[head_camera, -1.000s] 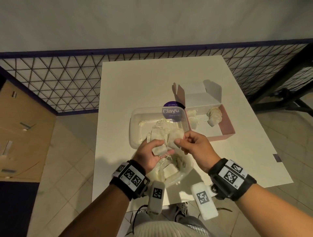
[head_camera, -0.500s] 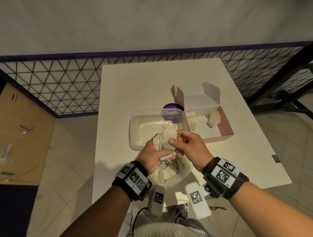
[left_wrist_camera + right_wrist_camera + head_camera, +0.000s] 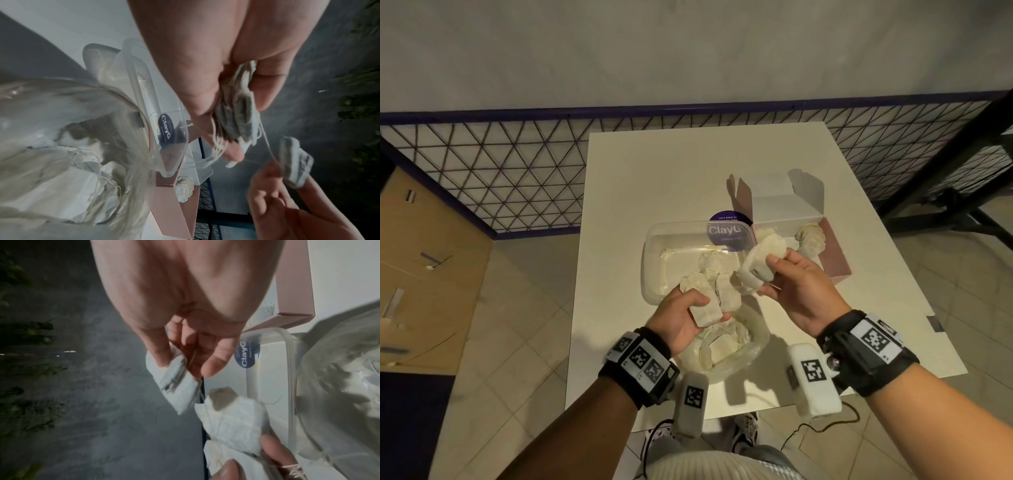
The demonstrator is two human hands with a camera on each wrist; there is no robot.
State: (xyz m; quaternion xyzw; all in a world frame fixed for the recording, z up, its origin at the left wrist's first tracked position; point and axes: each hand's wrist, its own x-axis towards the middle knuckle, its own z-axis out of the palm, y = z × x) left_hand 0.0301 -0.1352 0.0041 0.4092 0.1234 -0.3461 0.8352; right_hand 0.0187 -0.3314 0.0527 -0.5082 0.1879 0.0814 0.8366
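Over the table's front, my left hand [image 3: 697, 308] grips a bunch of white tea bags [image 3: 709, 291] with tangled strings [image 3: 218, 141]. Up and to the right of it, my right hand [image 3: 770, 279] pinches a single tea bag [image 3: 760, 263] between thumb and fingers. A thin string [image 3: 267, 142] still runs from that bag [image 3: 296, 162] back to the bunch [image 3: 240, 110]. The right wrist view shows the single bag [image 3: 174, 386] just above the bunch [image 3: 230, 418]. Both hands hover above a clear plastic container [image 3: 654, 240].
A clear plastic bag [image 3: 743, 356] holding more tea bags lies under my hands at the table's [image 3: 688, 171] front edge. An open pink box [image 3: 837, 257] with a few tea bags stands right of the container. A purple-labelled lid [image 3: 726, 219] lies behind. Mesh fencing rings the table.
My right hand has pulled one tea bag out of the bunch, up and to the right. My left hand stays low with the rest; the hands have moved apart.
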